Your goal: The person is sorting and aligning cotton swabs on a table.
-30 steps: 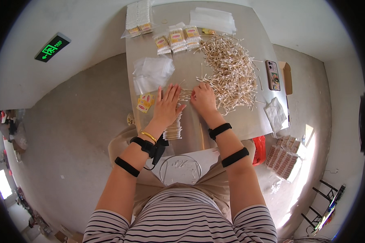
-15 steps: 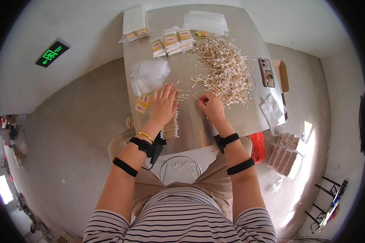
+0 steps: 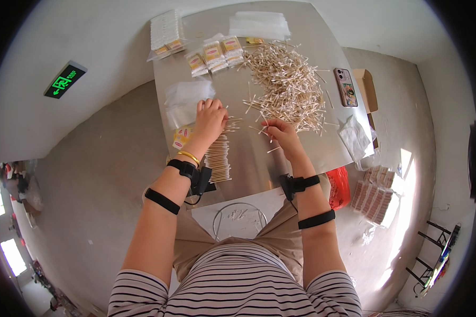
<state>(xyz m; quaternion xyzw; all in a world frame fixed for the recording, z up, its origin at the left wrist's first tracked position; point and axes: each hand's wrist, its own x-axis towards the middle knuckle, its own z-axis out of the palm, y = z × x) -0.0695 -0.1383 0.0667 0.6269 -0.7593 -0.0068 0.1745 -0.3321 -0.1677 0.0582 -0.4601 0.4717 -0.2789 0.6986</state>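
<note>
Left hand [image 3: 210, 120] now curls by thin, white-tipped wooden cotton swabs [image 3: 231, 126], hold hidden; right hand [image 3: 280, 132] pinches some, so both are busy.

Green exit sign [image 3: 65, 80], left-pointing arrow [image 3: 56, 89], on wall [image 3: 111, 42]; packet labels [image 3: 213, 52], unreadable

White-tipped tan swabs [image 3: 288, 87], black-striped white shirt [image 3: 235, 280], beige trousers [image 3: 188, 238], gold bangle [image 3: 190, 157], red bag [image 3: 339, 187], black straps [image 3: 316, 219]
</note>
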